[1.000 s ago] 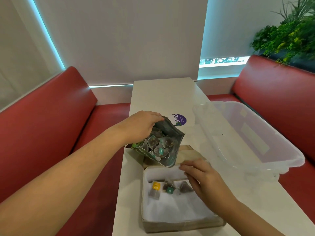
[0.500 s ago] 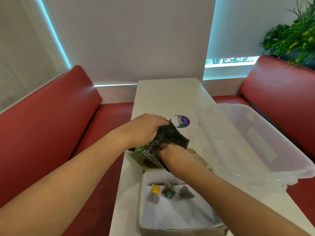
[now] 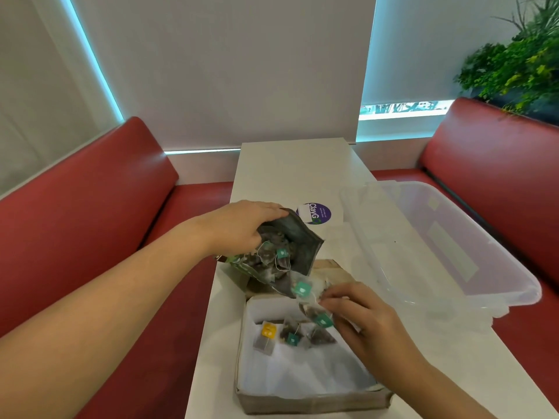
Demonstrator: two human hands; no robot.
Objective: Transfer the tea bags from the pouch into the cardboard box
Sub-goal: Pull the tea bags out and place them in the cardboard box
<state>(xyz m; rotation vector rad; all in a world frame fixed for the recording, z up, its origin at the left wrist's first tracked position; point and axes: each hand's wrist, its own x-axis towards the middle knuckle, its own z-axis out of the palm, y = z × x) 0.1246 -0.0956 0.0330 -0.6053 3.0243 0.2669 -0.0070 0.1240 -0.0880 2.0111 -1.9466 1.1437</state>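
Note:
My left hand grips the top edge of a dark pouch, tilted with its mouth open toward me; several tea bags with teal tags show inside. My right hand pinches a small bunch of tea bags just below the pouch mouth, over the far end of the cardboard box. The box is lined with white paper and holds three tea bags, one with a yellow tag, near its far end.
The narrow white table has a purple round sticker beyond the pouch. A clear plastic tub sits at the right, overhanging the table edge. Red bench seats flank both sides; a green plant stands at the upper right.
My right hand went from the box rim into the pouch, then came back out toward me holding tea bags above the box. My left hand kept holding the pouch.

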